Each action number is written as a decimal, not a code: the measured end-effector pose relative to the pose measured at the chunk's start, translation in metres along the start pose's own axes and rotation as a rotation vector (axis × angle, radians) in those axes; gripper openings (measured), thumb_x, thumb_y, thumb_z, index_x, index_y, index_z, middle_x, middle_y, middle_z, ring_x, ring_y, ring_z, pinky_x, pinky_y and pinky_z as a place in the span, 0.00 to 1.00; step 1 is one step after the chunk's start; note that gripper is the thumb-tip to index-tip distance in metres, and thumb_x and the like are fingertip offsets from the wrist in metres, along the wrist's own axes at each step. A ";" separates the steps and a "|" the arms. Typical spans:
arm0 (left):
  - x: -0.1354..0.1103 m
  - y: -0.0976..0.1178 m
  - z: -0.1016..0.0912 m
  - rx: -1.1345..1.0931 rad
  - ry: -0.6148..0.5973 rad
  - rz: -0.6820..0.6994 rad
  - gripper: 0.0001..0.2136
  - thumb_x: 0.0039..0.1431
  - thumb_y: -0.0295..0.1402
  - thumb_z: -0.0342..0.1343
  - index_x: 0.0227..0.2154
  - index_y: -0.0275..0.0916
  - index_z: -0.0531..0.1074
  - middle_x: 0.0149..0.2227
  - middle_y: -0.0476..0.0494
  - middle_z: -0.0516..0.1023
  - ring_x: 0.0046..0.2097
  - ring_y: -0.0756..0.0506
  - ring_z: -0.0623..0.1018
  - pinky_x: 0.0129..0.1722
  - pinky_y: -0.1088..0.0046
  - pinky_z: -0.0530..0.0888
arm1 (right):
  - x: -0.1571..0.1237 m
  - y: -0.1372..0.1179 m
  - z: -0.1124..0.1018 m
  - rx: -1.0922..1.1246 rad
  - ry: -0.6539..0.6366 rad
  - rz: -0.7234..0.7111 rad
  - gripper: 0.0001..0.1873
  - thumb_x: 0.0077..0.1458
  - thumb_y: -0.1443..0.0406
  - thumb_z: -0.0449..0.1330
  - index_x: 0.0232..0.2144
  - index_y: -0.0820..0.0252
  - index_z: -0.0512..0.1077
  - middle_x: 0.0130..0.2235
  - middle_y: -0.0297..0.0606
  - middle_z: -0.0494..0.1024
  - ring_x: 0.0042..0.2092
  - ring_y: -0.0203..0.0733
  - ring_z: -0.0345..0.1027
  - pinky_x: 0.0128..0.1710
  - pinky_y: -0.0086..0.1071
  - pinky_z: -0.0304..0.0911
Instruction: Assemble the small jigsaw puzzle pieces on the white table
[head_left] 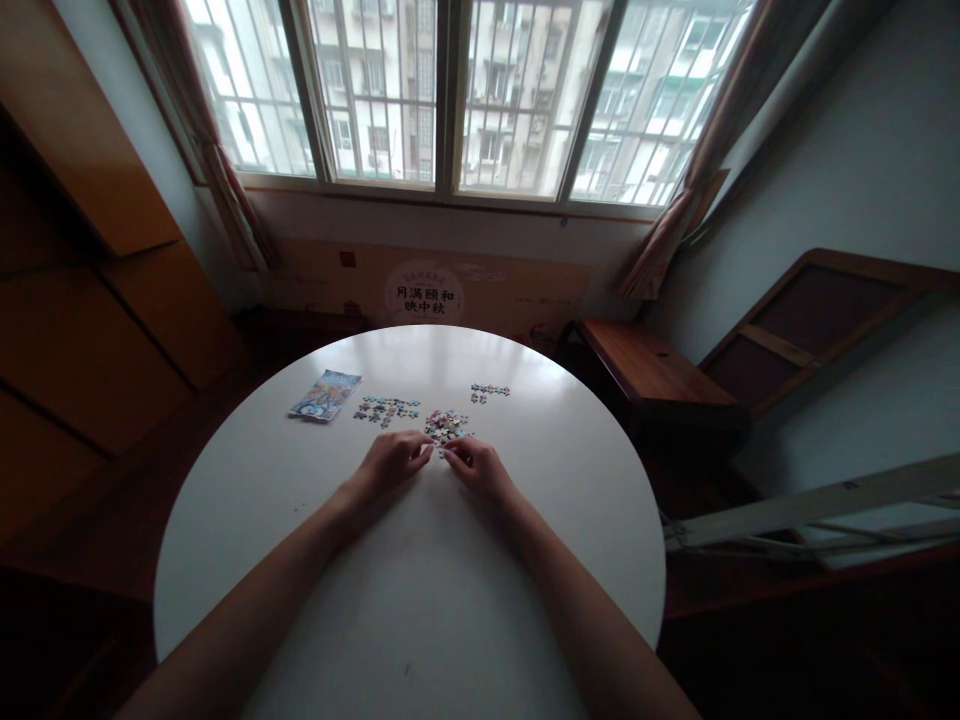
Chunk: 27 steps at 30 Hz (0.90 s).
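Both my hands rest on a round white table (420,600), fingertips meeting at a small heap of loose jigsaw pieces (446,424). My left hand (394,459) is curled, thumb and fingers pinched at the heap's near edge. My right hand (480,467) is likewise curled and pinched, its fingertips touching the same spot. Whatever is between the fingers is too small to make out. A partly joined patch of pieces (385,409) lies left of the heap, and a smaller joined cluster (490,392) lies beyond it to the right.
A colourful puzzle packet (325,394) lies flat on the table's far left. Behind the table are a barred window, curtains and a printed cardboard panel (424,290). A wooden side table (652,365) stands at right, wooden cabinets (90,300) at left.
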<state>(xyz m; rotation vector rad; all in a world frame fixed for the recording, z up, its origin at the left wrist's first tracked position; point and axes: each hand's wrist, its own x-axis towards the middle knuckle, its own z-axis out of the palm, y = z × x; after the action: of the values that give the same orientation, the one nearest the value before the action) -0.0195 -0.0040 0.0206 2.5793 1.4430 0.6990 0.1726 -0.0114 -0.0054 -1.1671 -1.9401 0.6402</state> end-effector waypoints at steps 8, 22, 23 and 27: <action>-0.002 0.005 0.008 -0.063 -0.031 0.020 0.10 0.57 0.31 0.52 0.37 0.41 0.78 0.31 0.46 0.80 0.29 0.51 0.74 0.31 0.79 0.66 | 0.001 -0.004 -0.004 0.036 0.125 -0.054 0.09 0.52 0.68 0.56 0.36 0.62 0.74 0.30 0.35 0.72 0.29 0.34 0.65 0.31 0.26 0.61; -0.002 0.004 0.010 -0.081 -0.034 0.000 0.10 0.57 0.32 0.51 0.37 0.41 0.78 0.29 0.47 0.79 0.28 0.51 0.73 0.30 0.79 0.65 | 0.000 -0.001 -0.011 -0.160 0.067 0.096 0.11 0.47 0.65 0.64 0.36 0.59 0.74 0.34 0.36 0.70 0.32 0.36 0.65 0.35 0.29 0.63; -0.002 0.005 0.010 -0.081 -0.033 -0.002 0.10 0.57 0.32 0.51 0.37 0.41 0.78 0.28 0.47 0.79 0.28 0.51 0.73 0.29 0.79 0.64 | -0.001 -0.001 -0.011 -0.165 0.062 0.097 0.11 0.47 0.65 0.64 0.36 0.59 0.74 0.34 0.36 0.70 0.33 0.36 0.65 0.36 0.30 0.62; -0.002 0.006 0.009 -0.089 -0.033 0.000 0.11 0.58 0.33 0.51 0.38 0.42 0.77 0.29 0.47 0.79 0.28 0.51 0.73 0.30 0.79 0.64 | -0.001 -0.002 -0.011 -0.155 0.059 0.121 0.09 0.47 0.67 0.63 0.34 0.59 0.75 0.34 0.35 0.69 0.34 0.36 0.65 0.38 0.30 0.62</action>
<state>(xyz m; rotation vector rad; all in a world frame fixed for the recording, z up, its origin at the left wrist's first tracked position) -0.0120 -0.0078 0.0139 2.5113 1.3705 0.7014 0.1810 -0.0126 0.0019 -1.3923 -1.9071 0.5189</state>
